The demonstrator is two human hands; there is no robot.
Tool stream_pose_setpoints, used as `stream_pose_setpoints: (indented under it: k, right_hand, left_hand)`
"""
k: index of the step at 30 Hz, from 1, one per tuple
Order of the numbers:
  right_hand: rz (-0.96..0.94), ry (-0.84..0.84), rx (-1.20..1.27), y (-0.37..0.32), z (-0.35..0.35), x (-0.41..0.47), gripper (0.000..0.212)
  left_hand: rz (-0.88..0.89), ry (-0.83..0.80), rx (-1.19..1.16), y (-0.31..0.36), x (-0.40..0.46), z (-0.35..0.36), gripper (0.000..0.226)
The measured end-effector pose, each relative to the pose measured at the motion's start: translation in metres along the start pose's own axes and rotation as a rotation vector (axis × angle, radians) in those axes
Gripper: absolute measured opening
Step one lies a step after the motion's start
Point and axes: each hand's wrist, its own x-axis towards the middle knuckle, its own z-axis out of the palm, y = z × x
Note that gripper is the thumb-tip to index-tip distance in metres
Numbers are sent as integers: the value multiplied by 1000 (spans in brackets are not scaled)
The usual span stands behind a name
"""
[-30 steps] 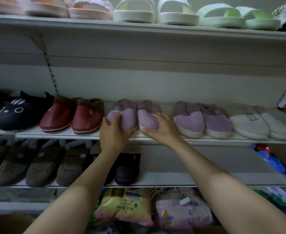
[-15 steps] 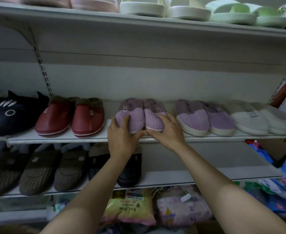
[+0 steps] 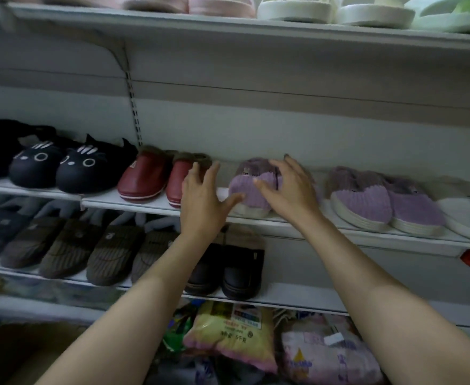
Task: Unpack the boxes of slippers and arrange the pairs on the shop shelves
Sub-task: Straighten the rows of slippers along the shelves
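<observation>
White metal shelving [image 3: 256,31] fills the view, three tiers visible. Top shelf: pink, white and green slides along the front edge, cut off by the frame. Middle shelf [image 3: 150,203] holds a row, left to right: black cat-face slippers [image 3: 89,168], red fur-lined slippers [image 3: 145,176], the purple corduroy pair [image 3: 252,187] under the hands, a second purple pair [image 3: 381,201] just beside it, then a white pair [image 3: 467,209] at the right edge. Lower shelf [image 3: 297,297]: brown ribbed slippers [image 3: 89,251] in a row, then a dark pair [image 3: 228,270] partly behind the left forearm. Below that, bagged goods: a yellow and pink packet [image 3: 228,334] and a pink packet [image 3: 328,354]. A cardboard box corner [image 3: 11,354] shows at bottom left.

Both bare forearms reach up from the bottom of the frame. Left hand [image 3: 203,198]: fingers spread, palm toward the shelf, in front of the red pair's right shoe; thumb tip reaches the toe of the purple slipper, contact unclear from blur. Right hand [image 3: 289,190]: fingers spread and loosely curved, over the right slipper of the purple pair, mostly hiding it; gripping nothing. The purple pair sits on the middle shelf, toes at the front edge, slippers side by side and touching.
</observation>
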Motion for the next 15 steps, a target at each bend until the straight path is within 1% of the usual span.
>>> stream_pose_setpoints:
  k: [2,5,7,9,12,15]
  right_hand:
    - [-43,-35,23,-27,15,0,61]
    - [-93,-135,41,-63,43,-2,69]
    - [-99,-192,64,-81,63,-3,74]
    - [-67,-228,65,-94,81,-3,81]
    - [5,-275,46,-109,102,-5,95]
    - [77,-277,29,-119,117,-7,103]
  left_hand:
    - [-37,47,41,-21,7,-26,84]
    - [-104,75,102,-63,19,-62,87]
    - [-137,39,133,-89,28,-79,91]
    - [-175,-32,129,-106,35,-89,94]
    - [-172,-123,79,-119,39,-96,96]
    - [-159,-155,14,-134,43,-98,97]
